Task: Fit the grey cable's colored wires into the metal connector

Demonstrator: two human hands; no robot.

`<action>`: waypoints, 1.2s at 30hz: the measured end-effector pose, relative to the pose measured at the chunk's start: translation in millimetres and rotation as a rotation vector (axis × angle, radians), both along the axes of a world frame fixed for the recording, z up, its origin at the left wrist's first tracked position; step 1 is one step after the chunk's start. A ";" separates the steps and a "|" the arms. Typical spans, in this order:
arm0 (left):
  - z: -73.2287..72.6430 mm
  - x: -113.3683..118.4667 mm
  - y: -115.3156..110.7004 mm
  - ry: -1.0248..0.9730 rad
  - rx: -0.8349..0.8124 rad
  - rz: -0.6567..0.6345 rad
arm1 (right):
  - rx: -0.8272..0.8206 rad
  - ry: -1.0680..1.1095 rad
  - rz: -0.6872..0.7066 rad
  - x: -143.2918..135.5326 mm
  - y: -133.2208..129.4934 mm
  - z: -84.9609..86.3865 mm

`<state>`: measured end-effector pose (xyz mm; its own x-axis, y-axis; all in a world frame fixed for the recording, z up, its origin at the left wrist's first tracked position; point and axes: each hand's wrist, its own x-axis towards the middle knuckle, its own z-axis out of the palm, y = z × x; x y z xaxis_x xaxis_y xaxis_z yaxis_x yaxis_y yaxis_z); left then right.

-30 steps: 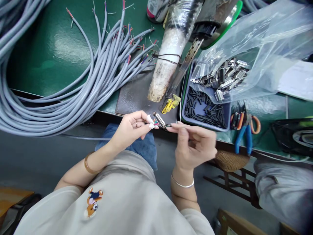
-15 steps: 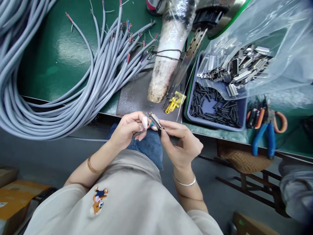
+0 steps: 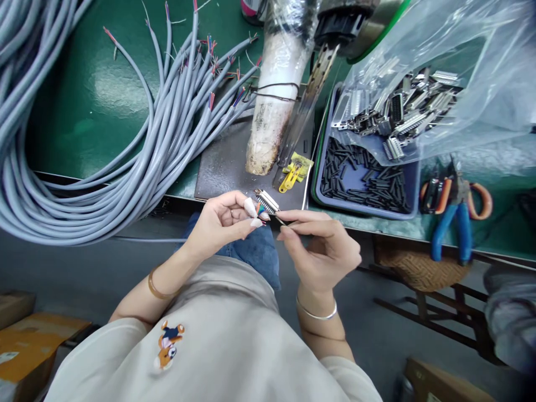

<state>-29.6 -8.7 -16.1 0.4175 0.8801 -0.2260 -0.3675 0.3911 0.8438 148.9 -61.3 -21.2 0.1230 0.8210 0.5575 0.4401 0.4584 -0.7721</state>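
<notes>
My left hand (image 3: 228,222) is closed at the wire end of a metal multi-pin connector (image 3: 268,201), held just above my lap by the table's front edge. Short coloured wires (image 3: 260,210) run from the connector's back into my left fingers, and a grey cable (image 3: 146,240) leads off to the left. Close to the connector's right end, my right hand (image 3: 320,243) has thumb and index finger nearly together. A thin dark sliver shows between these fingertips; its kind is too small to make out.
A bundle of grey cables (image 3: 167,128) with stripped ends covers the left. Behind my hands are a wrapped white tube (image 3: 274,100) and a yellow clip-like piece (image 3: 291,176). Right of them stand a blue tray (image 3: 368,212) of black tubes, a plastic bag (image 3: 473,111) of connectors, and blue-handled pliers (image 3: 454,223).
My right hand has drawn back slightly to the right from the connector's end, and its thumb has dropped away. My left thumb has straightened along the wires. The view has shifted a little.
</notes>
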 end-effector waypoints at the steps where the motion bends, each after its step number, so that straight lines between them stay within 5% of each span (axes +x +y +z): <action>1: 0.3 0.8 -0.8 0.008 0.002 0.007 | -0.020 0.002 0.035 -1.5 -0.3 1.3; 7: 5.1 5.2 -7.3 0.068 0.007 0.006 | -0.048 0.024 0.028 -10.2 1.4 -0.2; 13: 8.1 9.3 -5.7 0.085 0.038 0.090 | 0.091 0.185 -0.225 0.8 9.7 -4.9; 19: 5.8 7.2 1.2 0.080 -0.004 0.053 | 0.080 -0.128 -0.116 1.0 9.6 -15.8; 28: 8.4 17.7 0.4 0.254 0.228 0.278 | 0.169 -0.243 -0.178 -10.1 17.4 -10.2; 36: 12.1 22.1 2.4 0.341 0.310 0.331 | 0.136 -0.249 -0.196 -9.5 23.3 -4.9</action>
